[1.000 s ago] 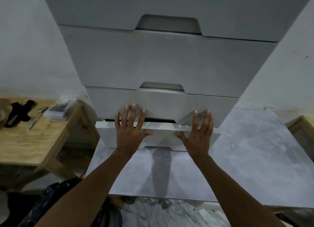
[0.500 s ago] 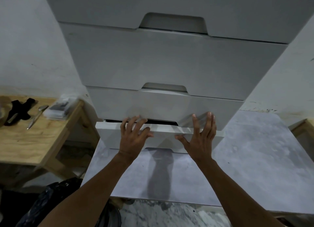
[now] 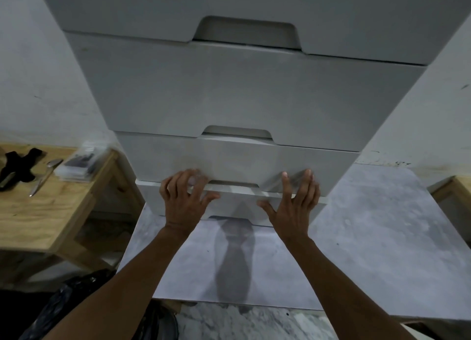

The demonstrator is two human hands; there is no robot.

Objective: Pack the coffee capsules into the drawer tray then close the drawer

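A white chest of drawers point(image 3: 229, 92) fills the middle of the view. Its lowest drawer point(image 3: 237, 202) sticks out only a little from under the drawer above. My left hand point(image 3: 184, 199) lies on the drawer's front at the left, fingers spread and curled over its top edge. My right hand point(image 3: 295, 202) presses flat on the front at the right, fingers apart and pointing up. Neither hand holds anything. The drawer's inside, the tray and the coffee capsules are hidden.
The chest stands on a grey marbled board point(image 3: 369, 237). A wooden table point(image 3: 38, 212) at the left carries a black object point(image 3: 17, 169), a metal tool point(image 3: 43, 176) and a clear packet point(image 3: 76, 166). Another wooden edge point(image 3: 456, 189) shows at the right. A dark bag point(image 3: 76, 306) lies below.
The lowest drawer has slid inward: the dark gap above it has nearly gone. Both hands moved forward with its front, and the left fingers curled.
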